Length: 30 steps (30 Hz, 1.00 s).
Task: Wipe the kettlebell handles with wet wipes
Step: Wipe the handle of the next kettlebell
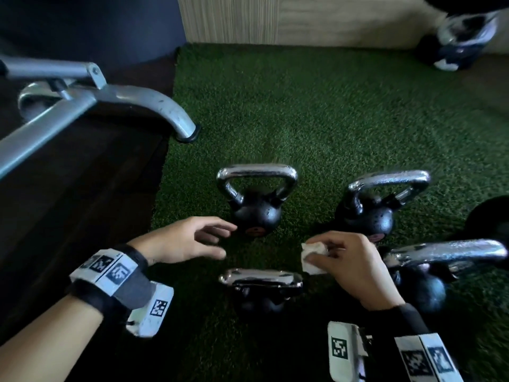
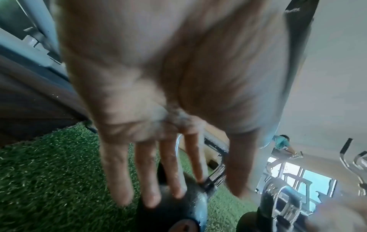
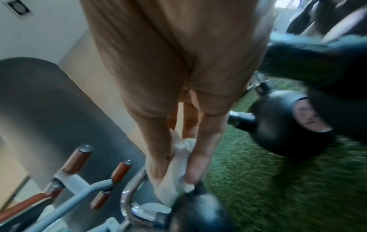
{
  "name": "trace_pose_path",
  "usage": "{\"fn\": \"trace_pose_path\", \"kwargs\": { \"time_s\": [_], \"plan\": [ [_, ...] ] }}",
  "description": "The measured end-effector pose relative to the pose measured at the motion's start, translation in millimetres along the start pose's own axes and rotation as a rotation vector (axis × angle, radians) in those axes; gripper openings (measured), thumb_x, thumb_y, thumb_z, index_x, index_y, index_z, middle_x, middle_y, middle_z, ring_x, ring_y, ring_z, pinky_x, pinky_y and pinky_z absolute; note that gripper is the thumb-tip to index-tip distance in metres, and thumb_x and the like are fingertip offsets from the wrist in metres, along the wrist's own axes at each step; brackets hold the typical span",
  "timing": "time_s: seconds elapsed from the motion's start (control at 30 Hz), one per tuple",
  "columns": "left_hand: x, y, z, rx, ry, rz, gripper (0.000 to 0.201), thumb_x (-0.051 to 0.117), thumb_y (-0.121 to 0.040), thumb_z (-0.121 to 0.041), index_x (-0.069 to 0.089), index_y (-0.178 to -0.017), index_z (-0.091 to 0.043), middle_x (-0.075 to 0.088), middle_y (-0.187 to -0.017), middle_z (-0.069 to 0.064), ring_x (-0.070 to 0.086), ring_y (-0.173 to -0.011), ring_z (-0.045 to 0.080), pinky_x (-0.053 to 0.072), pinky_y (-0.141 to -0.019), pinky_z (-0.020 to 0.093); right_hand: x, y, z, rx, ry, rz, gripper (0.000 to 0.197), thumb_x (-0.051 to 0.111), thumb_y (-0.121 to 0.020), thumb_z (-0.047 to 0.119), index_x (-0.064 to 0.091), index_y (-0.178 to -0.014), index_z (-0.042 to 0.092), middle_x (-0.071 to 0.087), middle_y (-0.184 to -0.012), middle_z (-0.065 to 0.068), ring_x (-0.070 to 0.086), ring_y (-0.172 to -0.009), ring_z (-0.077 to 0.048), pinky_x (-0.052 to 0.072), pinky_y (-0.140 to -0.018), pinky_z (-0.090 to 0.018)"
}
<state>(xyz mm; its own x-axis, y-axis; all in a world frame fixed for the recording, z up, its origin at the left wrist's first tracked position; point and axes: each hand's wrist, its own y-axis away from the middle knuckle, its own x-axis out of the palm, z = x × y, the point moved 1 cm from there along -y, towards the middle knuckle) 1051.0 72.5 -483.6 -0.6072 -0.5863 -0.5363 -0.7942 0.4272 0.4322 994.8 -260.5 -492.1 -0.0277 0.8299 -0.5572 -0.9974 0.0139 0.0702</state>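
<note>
Several black kettlebells with chrome handles stand on green turf (image 1: pixel 316 111). One kettlebell (image 1: pixel 256 213) is at the centre, another (image 1: pixel 371 216) to its right, a third (image 1: pixel 421 285) at the far right, and a near one (image 1: pixel 261 279) lies below my hands. My left hand (image 1: pixel 217 238) hovers with relaxed fingers beside the centre kettlebell's body (image 2: pixel 168 208), holding nothing. My right hand (image 1: pixel 330 255) pinches a crumpled white wet wipe (image 1: pixel 312 256), also seen as the wipe (image 3: pixel 178 169), just above the near kettlebell's handle (image 1: pixel 260 275).
A grey metal bench frame (image 1: pixel 91 97) stands at the left over a dark floor. A wooden wall (image 1: pixel 275 17) closes the back. Someone's shoe (image 1: pixel 462 42) is at the top right. Open turf lies behind the kettlebells.
</note>
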Motion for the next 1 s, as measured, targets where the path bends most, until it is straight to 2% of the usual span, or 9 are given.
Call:
{"fn": "trace_pose_path", "kwargs": {
  "time_s": [0.07,0.17,0.27,0.37,0.47,0.53,0.63,0.7,1.0],
  "plan": [
    [-8,-19,15,-0.111,0.046,-0.195,0.071,0.085,-0.057,-0.072,0.065,-0.121,-0.049,0.072,-0.118,-0.017,0.07,-0.108,0.006,0.053,-0.104,0.04,-7,-17,27,-0.052,-0.031,-0.06,0.024,0.091,-0.074,0.026,0.082,-0.091,0.039,0.078,-0.085,0.018,0.074,-0.079,-0.003,0.061,-0.076,-0.027],
    [-10,-44,25,-0.221,0.085,-0.329,0.065,0.082,-0.084,-0.044,0.051,-0.14,-0.035,0.065,-0.126,-0.011,0.066,-0.109,0.012,0.05,-0.097,0.033,-8,-54,65,-0.123,-0.047,-0.148,0.025,0.089,-0.076,0.023,0.083,-0.097,0.036,0.079,-0.085,0.015,0.073,-0.078,-0.001,0.057,-0.076,-0.023],
    [-4,-68,24,-0.206,0.141,-0.387,0.077,0.083,-0.084,-0.037,0.043,-0.148,-0.028,0.06,-0.135,-0.006,0.066,-0.109,0.013,0.05,-0.096,0.033,-4,-88,96,-0.142,-0.022,-0.143,0.026,0.082,-0.079,0.017,0.082,-0.098,0.034,0.074,-0.076,0.017,0.063,-0.059,0.006,0.048,-0.063,-0.017],
    [4,-91,21,-0.169,0.184,-0.421,0.076,0.087,-0.079,-0.037,0.048,-0.143,-0.027,0.061,-0.135,-0.006,0.067,-0.111,0.015,0.051,-0.099,0.033,1,-113,114,-0.194,0.092,-0.14,0.026,0.079,-0.083,0.017,0.081,-0.105,0.031,0.068,-0.079,0.02,0.061,-0.061,0.008,0.041,-0.059,-0.005],
    [7,-104,21,-0.143,0.2,-0.453,0.087,0.089,-0.063,-0.055,0.052,-0.138,-0.032,0.066,-0.132,-0.007,0.066,-0.117,0.017,0.05,-0.106,0.037,9,-129,123,-0.266,0.195,-0.167,0.025,0.081,-0.083,0.019,0.081,-0.106,0.027,0.076,-0.092,0.013,0.067,-0.078,0.0,0.051,-0.078,-0.011],
    [9,-111,24,-0.146,0.229,-0.471,0.093,0.085,-0.053,-0.066,0.054,-0.135,-0.035,0.069,-0.127,-0.009,0.065,-0.119,0.017,0.048,-0.109,0.037,13,-136,123,-0.313,0.24,-0.156,0.024,0.081,-0.084,0.018,0.077,-0.107,0.024,0.072,-0.086,0.014,0.063,-0.075,0.002,0.046,-0.071,-0.003],
    [14,-114,22,-0.154,0.206,-0.495,0.078,0.09,-0.068,-0.049,0.054,-0.135,-0.03,0.068,-0.126,-0.007,0.063,-0.119,0.018,0.044,-0.101,0.025,21,-144,121,-0.392,0.345,-0.098,0.015,0.077,-0.088,0.016,0.076,-0.103,0.018,0.061,-0.076,0.018,0.053,-0.068,0.009,0.039,-0.062,-0.002],
    [18,-115,20,-0.141,0.197,-0.515,0.08,0.091,-0.072,-0.041,0.05,-0.139,-0.028,0.067,-0.126,-0.004,0.062,-0.12,0.02,0.041,-0.095,0.021,28,-148,120,-0.426,0.39,-0.086,0.011,0.074,-0.091,0.018,0.079,-0.101,0.017,0.066,-0.08,0.013,0.051,-0.069,0.008,0.036,-0.061,-0.003],
    [21,-115,20,-0.102,0.189,-0.494,0.086,0.087,-0.078,-0.04,0.039,-0.148,-0.025,0.064,-0.134,-0.001,0.059,-0.126,0.021,0.036,-0.094,0.017,23,-156,94,-0.284,0.445,-0.151,0.021,0.06,-0.101,0.01,0.079,-0.092,0.012,0.073,-0.104,-0.001,0.064,-0.084,-0.007,0.038,-0.061,0.003]
  ]
}}
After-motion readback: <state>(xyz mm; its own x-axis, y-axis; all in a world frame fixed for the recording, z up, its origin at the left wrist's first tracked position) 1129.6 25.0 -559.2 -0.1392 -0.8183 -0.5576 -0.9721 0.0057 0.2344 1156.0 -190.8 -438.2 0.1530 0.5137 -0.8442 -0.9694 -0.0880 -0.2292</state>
